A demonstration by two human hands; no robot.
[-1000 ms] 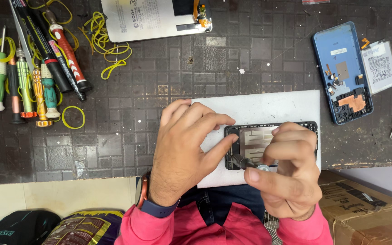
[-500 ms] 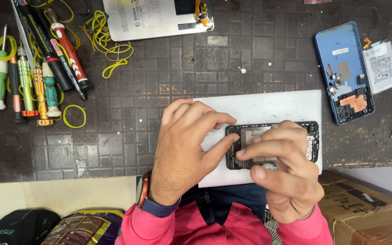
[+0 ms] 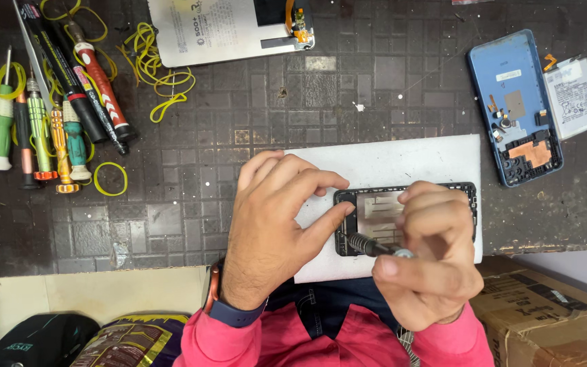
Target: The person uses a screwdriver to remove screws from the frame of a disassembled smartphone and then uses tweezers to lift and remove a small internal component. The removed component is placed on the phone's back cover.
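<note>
Phone frame (image 3: 382, 211): opened black handset shell, lying flat on white mat (image 3: 402, 160) at near edge of the dark bench; long axis running L–R across the view, metal inner plate showing up.
L hand (image 3: 273, 231): resting on frame's L end, thumb pressing the L short edge, index curling over the top-L corner; fingers closed onto the frame, pinning it, not lifting it.
R hand (image 3: 429, 261): bunching around a screwdriver (image 3: 368, 245), thumb + fingers closed tight on its handle; upper fingers covering frame's R half.
Driver axis: pointing from R hand toward the L, slightly away from the body; ribbed tip end sitting low-L inside the frame, just beside the L thumb. Exact contact point w/ screw: can't tell, too small.
Key relation: work spot lying L of the R grip, betw. the two hands; driver lying nearly along the frame's long axis, tilted, not upright. L hand nearer to the tip's spot.
Surroundings: blue back cover (image 3: 514, 109) far R, well apart; row of screwdrivers (image 3: 42, 132) + yellow rubber bands (image 3: 151, 64) far L; another opened handset (image 3: 229, 27) at top; cardboard box (image 3: 552, 312) near R elbow.
</note>
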